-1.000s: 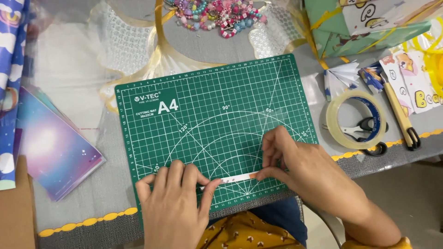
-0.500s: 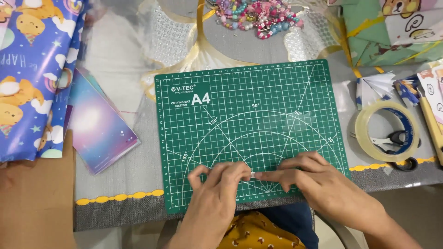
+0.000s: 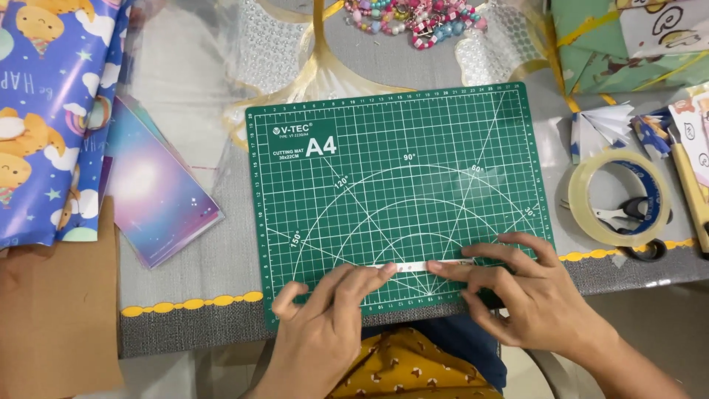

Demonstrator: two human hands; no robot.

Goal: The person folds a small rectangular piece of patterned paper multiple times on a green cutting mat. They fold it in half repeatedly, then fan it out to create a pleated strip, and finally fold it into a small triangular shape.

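You are pressing a narrow white strip (image 3: 422, 265) flat against the lower part of the green cutting mat (image 3: 399, 185), where it is lying horizontally across the printed white arcs. Your left hand (image 3: 329, 325) is pinning its left end, fingers extended and bunched together with the tips on the strip; your right hand (image 3: 521, 295) is pinning its right end, index fingertip laid along the strip and the other fingers loosely curled over the mat, neither hand closing around anything. The mat is rectangular and matte, carrying a fine white grid, ruler ticks along its edges and a block of white lettering in its upper left corner. It is sitting on a grey woven table cover (image 3: 221, 258) whose near edge is trimmed with a yellow scalloped border. To the right of the mat, a roll of clear tape (image 3: 583, 199) is lying flat, ringing a pair of small scissors (image 3: 624, 214). Left of the mat, a glossy purple-pink card (image 3: 151, 192) is resting at a tilt, touching blue wrapping paper (image 3: 44, 111) printed with cartoon clouds and stars. A brown cardboard sheet (image 3: 55, 318) is occupying the lower left corner. Beyond the mat, a heap of colourful beads (image 3: 413, 16) is lying beside clear bubble-textured plastic (image 3: 273, 52), and green patterned paper (image 3: 591, 59) is sitting at the upper right.
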